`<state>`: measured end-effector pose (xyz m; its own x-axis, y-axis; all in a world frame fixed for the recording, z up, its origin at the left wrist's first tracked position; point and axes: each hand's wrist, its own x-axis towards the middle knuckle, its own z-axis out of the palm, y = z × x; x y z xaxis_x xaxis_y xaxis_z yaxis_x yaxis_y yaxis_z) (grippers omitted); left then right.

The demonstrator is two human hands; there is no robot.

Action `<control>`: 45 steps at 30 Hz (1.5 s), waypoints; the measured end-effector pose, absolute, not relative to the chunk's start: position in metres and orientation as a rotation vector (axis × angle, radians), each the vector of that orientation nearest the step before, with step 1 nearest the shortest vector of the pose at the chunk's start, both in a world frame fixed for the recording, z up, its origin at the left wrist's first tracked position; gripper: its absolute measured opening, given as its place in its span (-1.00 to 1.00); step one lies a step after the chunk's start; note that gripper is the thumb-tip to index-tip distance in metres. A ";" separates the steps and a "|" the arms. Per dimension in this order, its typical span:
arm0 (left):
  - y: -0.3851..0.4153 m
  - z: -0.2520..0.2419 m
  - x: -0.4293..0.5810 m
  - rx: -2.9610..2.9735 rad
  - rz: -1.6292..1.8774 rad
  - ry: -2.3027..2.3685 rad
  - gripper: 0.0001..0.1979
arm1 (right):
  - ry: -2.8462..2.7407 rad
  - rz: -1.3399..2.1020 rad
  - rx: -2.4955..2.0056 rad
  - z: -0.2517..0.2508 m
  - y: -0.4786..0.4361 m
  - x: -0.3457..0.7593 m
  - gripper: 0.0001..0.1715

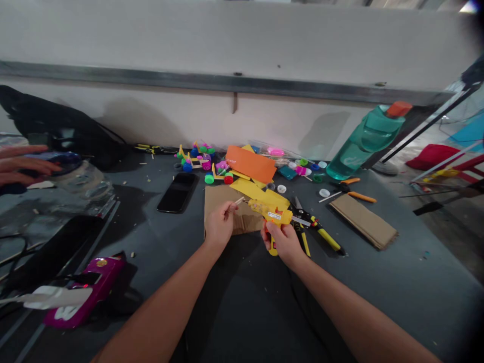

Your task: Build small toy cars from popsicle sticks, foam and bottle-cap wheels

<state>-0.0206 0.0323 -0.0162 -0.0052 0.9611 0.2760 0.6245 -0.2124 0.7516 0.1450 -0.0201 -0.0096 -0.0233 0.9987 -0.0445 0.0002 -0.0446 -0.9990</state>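
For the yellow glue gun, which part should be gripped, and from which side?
Take the yellow glue gun by its handle, from below on the near side, as the right hand grips it now. The handle hangs down toward the person, while the nozzle points left at the wooden stick in the left hand; that end is probably best avoided.

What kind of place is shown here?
Probably a craft workbench, perhaps in a workshop. The right hand holds a yellow glue gun, the left hand a small wooden stick; coloured bottle caps and cutters lie on the dark table.
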 end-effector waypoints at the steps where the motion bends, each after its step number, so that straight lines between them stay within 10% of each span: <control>1: 0.032 -0.016 -0.020 1.865 1.092 1.634 -0.66 | -1.210 1.256 -1.229 -0.010 -0.020 0.145 -0.62; 45: 0.034 -0.019 -0.021 1.793 1.055 1.539 -0.68 | -0.795 1.271 -0.734 0.033 -0.019 0.164 -0.72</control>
<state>-0.0207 0.0340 -0.0190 0.0380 0.9770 0.2098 0.5479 -0.1959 0.8132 0.1644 -0.0188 0.0328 0.1142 0.9878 0.1057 -0.5278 0.1504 -0.8359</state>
